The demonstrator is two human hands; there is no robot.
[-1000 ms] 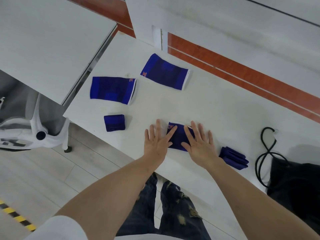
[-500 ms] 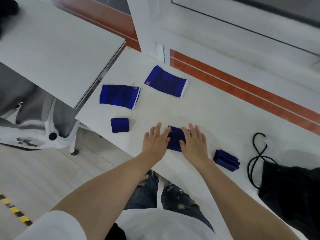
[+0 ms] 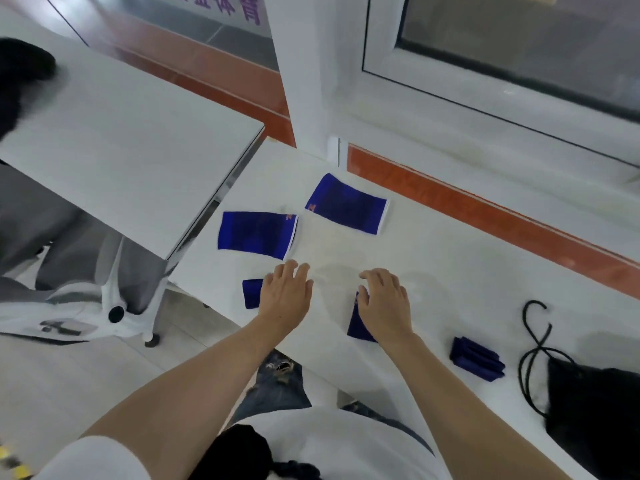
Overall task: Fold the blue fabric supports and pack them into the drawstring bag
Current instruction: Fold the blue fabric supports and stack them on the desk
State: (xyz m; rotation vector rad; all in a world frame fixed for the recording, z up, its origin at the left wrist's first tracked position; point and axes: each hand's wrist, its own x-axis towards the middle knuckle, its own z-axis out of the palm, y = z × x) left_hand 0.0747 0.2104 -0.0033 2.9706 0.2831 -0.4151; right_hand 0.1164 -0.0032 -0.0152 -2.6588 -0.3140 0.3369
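Two blue fabric supports lie flat at the back of the white table (image 3: 457, 271), one on the left (image 3: 258, 234) and one to its right (image 3: 346, 208). A small folded support (image 3: 251, 293) sits near the front left edge, with my left hand (image 3: 285, 294) spread open just right of it and partly over it. My right hand (image 3: 384, 304) rests palm down on another folded support (image 3: 356, 323), hiding most of it. A third folded support (image 3: 477, 358) lies further right. The black drawstring bag (image 3: 595, 414) sits at the right edge, its cord (image 3: 533, 344) looped on the table.
A second white table (image 3: 121, 133) adjoins at the left, with a white office chair (image 3: 104, 306) below it. A white window frame and an orange-striped wall run along the table's far side. My legs stand at the front edge.
My left hand has left the folded support in the middle and moved left to the small folded one. My right hand stays on the middle piece. The camera has tilted up.
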